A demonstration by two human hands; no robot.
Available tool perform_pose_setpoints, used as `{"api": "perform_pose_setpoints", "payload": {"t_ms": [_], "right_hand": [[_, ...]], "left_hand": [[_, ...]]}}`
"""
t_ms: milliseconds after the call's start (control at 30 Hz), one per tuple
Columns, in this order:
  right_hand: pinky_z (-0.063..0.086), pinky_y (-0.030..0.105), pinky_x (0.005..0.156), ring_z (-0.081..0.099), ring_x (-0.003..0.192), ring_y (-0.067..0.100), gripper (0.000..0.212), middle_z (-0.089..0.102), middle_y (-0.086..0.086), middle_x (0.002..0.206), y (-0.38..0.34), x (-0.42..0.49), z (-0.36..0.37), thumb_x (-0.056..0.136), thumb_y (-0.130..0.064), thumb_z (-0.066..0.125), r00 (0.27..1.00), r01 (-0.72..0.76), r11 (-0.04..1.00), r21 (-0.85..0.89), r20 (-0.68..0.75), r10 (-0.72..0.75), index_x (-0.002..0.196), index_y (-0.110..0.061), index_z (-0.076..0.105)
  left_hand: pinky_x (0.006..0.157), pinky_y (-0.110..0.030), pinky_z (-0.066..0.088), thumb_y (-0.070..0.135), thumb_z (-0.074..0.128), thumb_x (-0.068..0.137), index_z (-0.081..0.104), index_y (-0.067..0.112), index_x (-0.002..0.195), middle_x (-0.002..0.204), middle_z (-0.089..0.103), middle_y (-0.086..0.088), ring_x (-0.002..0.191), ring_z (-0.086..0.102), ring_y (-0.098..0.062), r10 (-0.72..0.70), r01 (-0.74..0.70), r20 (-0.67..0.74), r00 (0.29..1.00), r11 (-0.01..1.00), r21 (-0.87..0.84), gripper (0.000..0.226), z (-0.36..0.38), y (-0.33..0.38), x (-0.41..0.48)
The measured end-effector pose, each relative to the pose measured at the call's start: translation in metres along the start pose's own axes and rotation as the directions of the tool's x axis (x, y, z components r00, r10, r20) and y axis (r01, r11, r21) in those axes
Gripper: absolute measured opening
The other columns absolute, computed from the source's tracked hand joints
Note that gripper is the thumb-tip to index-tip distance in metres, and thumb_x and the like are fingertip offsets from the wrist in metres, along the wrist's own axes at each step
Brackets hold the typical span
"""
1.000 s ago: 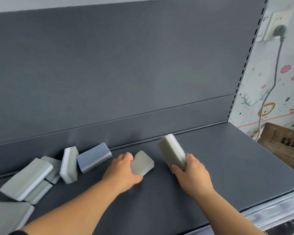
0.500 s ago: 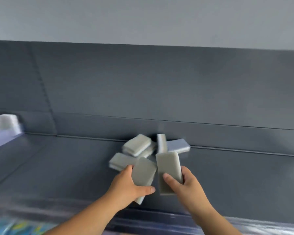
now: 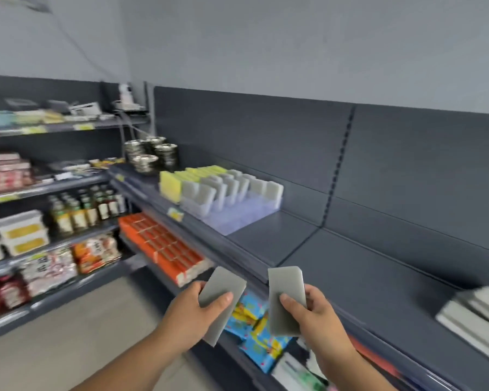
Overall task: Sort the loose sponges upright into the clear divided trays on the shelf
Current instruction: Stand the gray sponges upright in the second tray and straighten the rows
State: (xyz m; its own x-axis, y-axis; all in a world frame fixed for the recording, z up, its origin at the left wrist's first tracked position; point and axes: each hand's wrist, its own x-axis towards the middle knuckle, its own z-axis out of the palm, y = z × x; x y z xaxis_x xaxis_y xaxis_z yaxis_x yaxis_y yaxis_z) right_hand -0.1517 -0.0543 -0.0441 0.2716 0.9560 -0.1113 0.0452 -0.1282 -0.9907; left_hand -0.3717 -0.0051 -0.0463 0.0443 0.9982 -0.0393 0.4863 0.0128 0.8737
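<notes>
Shop aisle under a plain grey wall (image 3: 294, 46), with stocked racks on the left above a pale floor (image 3: 82, 334). The dark shelf (image 3: 336, 258) runs from lower right to upper left and is backed by a dark panel (image 3: 407, 165).

The clear trays (image 3: 237, 220) stand on this shelf, ahead and to the left of both hands and well apart from them. Upright grey sponges (image 3: 232, 184) fill the rear slots, with yellow sponges (image 3: 171, 184) at the trays' left side. The front slots on the near side look vacant, though blur hides the dividers.

A loose pile (image 3: 477, 317) lies flat on the shelf at the far right, behind the line of travel.

Two sponges are in transit, both clear of the shelf. The left sponge (image 3: 226, 283) is gripped by the left hand (image 3: 192, 314), thumb across its face and long axis leaning right at the top. The right sponge (image 3: 284, 280) is gripped by the right hand (image 3: 314, 317), long axis near vertical.

The left hand is nearer the trays and would probably deliver first. Each sponge is already roughly on end and should need little turning.

Metal bowls (image 3: 153, 153) stand beyond the trays.
</notes>
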Motion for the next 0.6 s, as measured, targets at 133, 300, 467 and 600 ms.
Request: {"api": "perform_pose_setpoints", "payload": {"t_ms": [133, 300, 467, 600], "right_hand": [[0.047, 0.015, 0.058, 0.061, 0.071, 0.007, 0.016, 0.068, 0.001, 0.088, -0.011, 0.027, 0.061, 0.091, -0.029, 0.062, 0.997, 0.017, 1.000, -0.019, 0.073, -0.016, 0.096, -0.014, 0.061], [0.046, 0.026, 0.065, 0.061, 0.079, 0.013, 0.018, 0.068, 0.000, 0.091, -0.017, 0.076, 0.101, 0.090, -0.036, 0.061, 0.996, 0.015, 0.999, -0.034, 0.089, -0.011, 0.095, -0.020, 0.062], [0.051, 0.040, 0.079, 0.062, 0.087, 0.021, 0.020, 0.068, 0.008, 0.096, -0.026, 0.151, 0.109, 0.087, -0.035, 0.065, 0.997, -0.017, 1.000, -0.022, 0.077, 0.019, 0.095, -0.017, 0.063], [0.052, 0.037, 0.077, 0.063, 0.088, 0.019, 0.018, 0.069, 0.002, 0.094, -0.043, 0.212, 0.095, 0.085, -0.037, 0.067, 0.999, -0.027, 0.997, -0.073, 0.041, 0.031, 0.094, -0.021, 0.065]], "left_hand": [[0.062, -0.024, 0.043, 0.048, 0.064, 0.083, 0.059, 0.024, 0.102, 0.091, 0.066, 0.009, 0.083, 0.061, -0.007, -0.090, 0.087, -0.088, 0.992, 0.996, -0.034, 0.031, -0.041, -0.034, 0.009], [0.064, -0.026, 0.045, 0.051, 0.057, 0.088, 0.055, 0.029, 0.105, 0.097, 0.062, 0.011, 0.087, 0.058, -0.007, -0.137, 0.136, -0.145, 0.980, 0.991, -0.017, 0.028, -0.067, -0.046, 0.052], [0.066, -0.027, 0.047, 0.046, 0.061, 0.086, 0.059, 0.029, 0.097, 0.096, 0.064, 0.008, 0.086, 0.060, -0.009, -0.114, 0.113, -0.118, 0.986, 0.993, -0.016, 0.021, -0.059, -0.029, 0.129], [0.069, -0.027, 0.048, 0.044, 0.064, 0.085, 0.060, 0.029, 0.097, 0.096, 0.065, 0.007, 0.087, 0.060, -0.009, -0.052, 0.052, -0.052, 0.997, 0.999, -0.002, 0.019, -0.045, -0.003, 0.193]]}}
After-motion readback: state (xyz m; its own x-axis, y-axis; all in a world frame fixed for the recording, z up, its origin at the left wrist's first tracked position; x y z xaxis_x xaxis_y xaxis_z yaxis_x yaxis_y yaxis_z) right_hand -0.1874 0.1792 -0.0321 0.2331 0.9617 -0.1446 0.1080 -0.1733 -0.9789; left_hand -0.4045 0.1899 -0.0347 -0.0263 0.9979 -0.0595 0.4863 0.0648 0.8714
